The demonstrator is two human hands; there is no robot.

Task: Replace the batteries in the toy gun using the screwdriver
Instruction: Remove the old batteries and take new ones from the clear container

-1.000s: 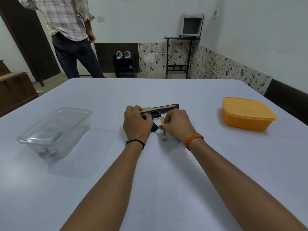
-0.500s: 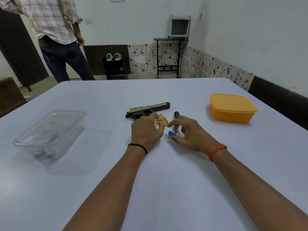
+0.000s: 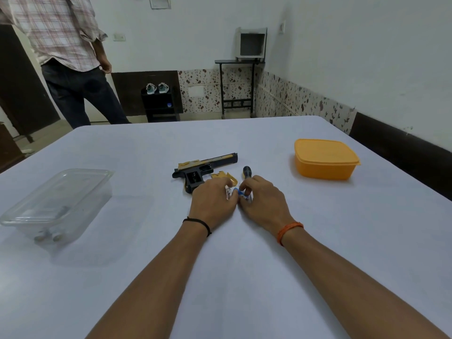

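1. Both hands have come off the toy gun (image 3: 203,167). A second ago they were working at its grip; now it lies alone on the worktop (image 3: 244,253), on its side, barrel pointing right, grip compartment open and dark.
2. The yellow cover (image 3: 223,176), newly visible half a second ago, lies just beside the grip, detached.
3. The screwdriver (image 3: 247,172) has been put down; only its dark handle shows, just beyond the right hand (image 3: 263,203), not held.
4. Left hand (image 3: 212,204) and right hand have met in front of the gun, fingers pinched narrow on small blue-and-white items (image 3: 238,193), probably batteries. Whether each hand holds one, or both share one, cannot be told.
5. Judgement: unscrewing and cover removal look finished; the step in hand is handling the cells. Whether these are the old ones or the fresh ones cannot be told.
6. Clear container (image 3: 58,199) sits well to the left, orange lidded box (image 3: 325,159) well to the right; both untouched. A bystander (image 3: 71,45) stands past the far edge.
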